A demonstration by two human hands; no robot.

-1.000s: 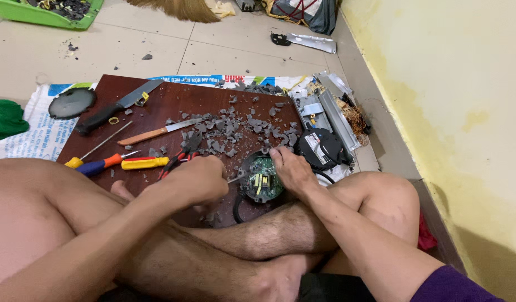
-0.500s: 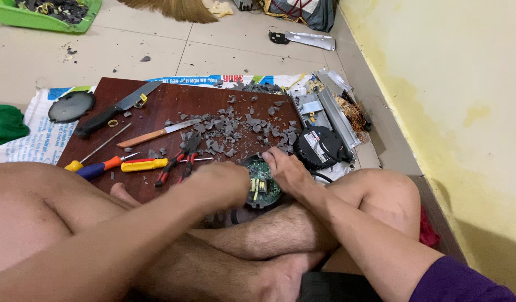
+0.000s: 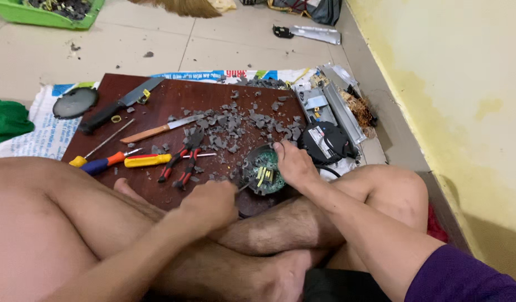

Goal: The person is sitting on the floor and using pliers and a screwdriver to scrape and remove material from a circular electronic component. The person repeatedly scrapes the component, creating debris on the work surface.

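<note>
A round green circuit board in a dark housing (image 3: 263, 176) rests on the near edge of a dark wooden board (image 3: 168, 103). My right hand (image 3: 292, 163) grips its right rim. My left hand (image 3: 210, 206) is closed around a thin metal tool whose tip points into the circuit board. Grey broken plastic bits (image 3: 235, 126) lie scattered on the wooden board just beyond it. I sit cross-legged with my legs under both arms.
On the wooden board lie red-handled pliers (image 3: 182, 162), a yellow screwdriver (image 3: 147, 160), a blue-orange screwdriver (image 3: 98, 164), a knife (image 3: 160, 130) and a cleaver (image 3: 117, 106). A black device (image 3: 325, 142) and metal parts sit right. A yellow wall (image 3: 453, 84) stands at the right; a green tray (image 3: 45, 14) far left.
My left hand has drawn back slightly toward me, uncovering more of the circuit board. My right hand has stayed on the housing's rim.
</note>
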